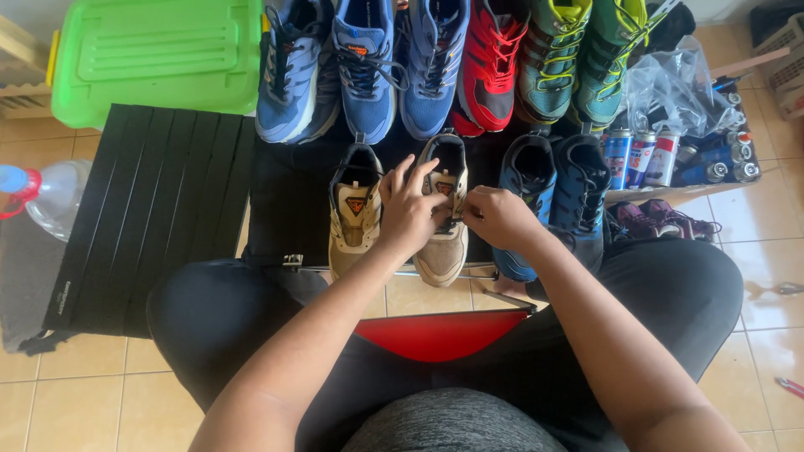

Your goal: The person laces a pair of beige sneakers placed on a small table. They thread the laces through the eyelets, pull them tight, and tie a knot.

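Note:
A pair of beige sneakers stands on a black mat [285, 192] in front of me. My left hand [409, 209] rests on the right beige sneaker [442, 251], fingers spread over its tongue and laces. My right hand [500, 218] pinches the laces of the same shoe from the right side. The left beige sneaker [353, 219] stands untouched beside it. A pair of dark blue sneakers [553, 188] sits just right of my right hand.
A row of blue, red and green sneakers [452, 63] lines the far side. A green plastic lid [155, 54] lies at top left, a black slatted board [155, 209] at left, a water bottle [46, 197] beside it. Spray cans [641, 157] and a plastic bag [670, 88] stand at right.

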